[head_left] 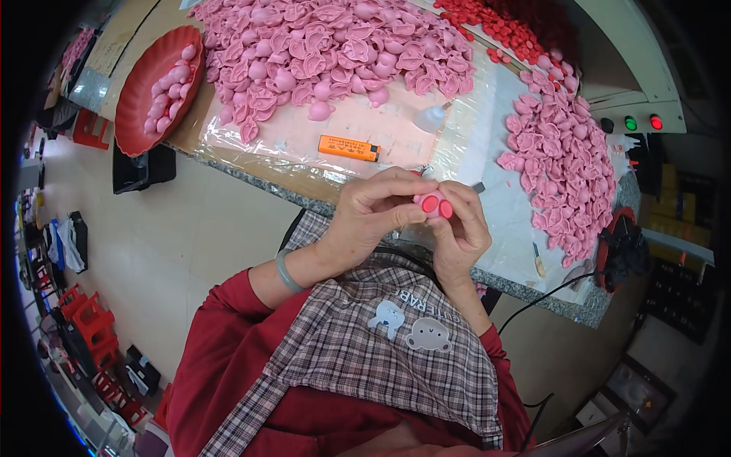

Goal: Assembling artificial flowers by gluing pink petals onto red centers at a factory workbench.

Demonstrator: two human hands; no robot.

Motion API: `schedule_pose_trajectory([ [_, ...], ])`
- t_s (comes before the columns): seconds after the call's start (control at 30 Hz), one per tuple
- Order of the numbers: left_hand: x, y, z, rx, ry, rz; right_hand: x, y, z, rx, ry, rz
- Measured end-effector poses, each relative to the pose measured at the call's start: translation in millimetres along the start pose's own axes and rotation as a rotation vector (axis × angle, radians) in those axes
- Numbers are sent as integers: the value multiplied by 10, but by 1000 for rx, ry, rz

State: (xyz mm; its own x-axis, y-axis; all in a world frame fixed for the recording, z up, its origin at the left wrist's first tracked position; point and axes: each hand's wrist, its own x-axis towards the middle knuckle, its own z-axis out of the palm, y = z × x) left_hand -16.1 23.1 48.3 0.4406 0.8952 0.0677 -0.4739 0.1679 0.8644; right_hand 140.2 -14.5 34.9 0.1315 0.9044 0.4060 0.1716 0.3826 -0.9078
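Observation:
Between the fingertips of both hands is a small pink rounded plastic piece with two red oval discs on its front. My left hand pinches it from the left, thumb and fingers closed. My right hand grips its right side, fingers curled round it. Both hands are just over the near table edge. An orange lighter lies on the table beyond my left hand. Farther out, a small translucent bottle is near a large heap of pink shell-like pieces.
A second heap of pink pieces covers the right side. Small red pieces lie at the back. A red scalloped plate with pink balls overhangs the left edge. A thin brush-like tool and black cable are near the right corner.

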Motion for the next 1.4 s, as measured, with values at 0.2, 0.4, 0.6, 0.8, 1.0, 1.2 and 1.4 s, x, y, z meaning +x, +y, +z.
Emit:
schedule_pose_trajectory([
  [0.2, -8, 55, -20, 191, 14, 29, 7, -12, 13, -14, 51, 44],
  [0.4, -16, 30, -27, 314, 32, 68, -52, -23, -44, -125, 15, 81],
  [0.6, -11, 110, 18, 349, 54, 45, -38, -25, -35, -88, 16, 45],
  [0.8, 10, 34, -1, 454, 54, 242, -34, -59, -38, -38, 15, 112],
  [1.0, -14, 16, 8, 452, 71, 226, -54, -68, -15, 10, 34, 147],
  [1.2, -32, 6, 0, 481, 71, 210, -71, -70, -8, 18, 36, 164],
  [1.4, -39, -2, 1, 489, 78, 202, -80, -61, -13, 4, 29, 174],
])
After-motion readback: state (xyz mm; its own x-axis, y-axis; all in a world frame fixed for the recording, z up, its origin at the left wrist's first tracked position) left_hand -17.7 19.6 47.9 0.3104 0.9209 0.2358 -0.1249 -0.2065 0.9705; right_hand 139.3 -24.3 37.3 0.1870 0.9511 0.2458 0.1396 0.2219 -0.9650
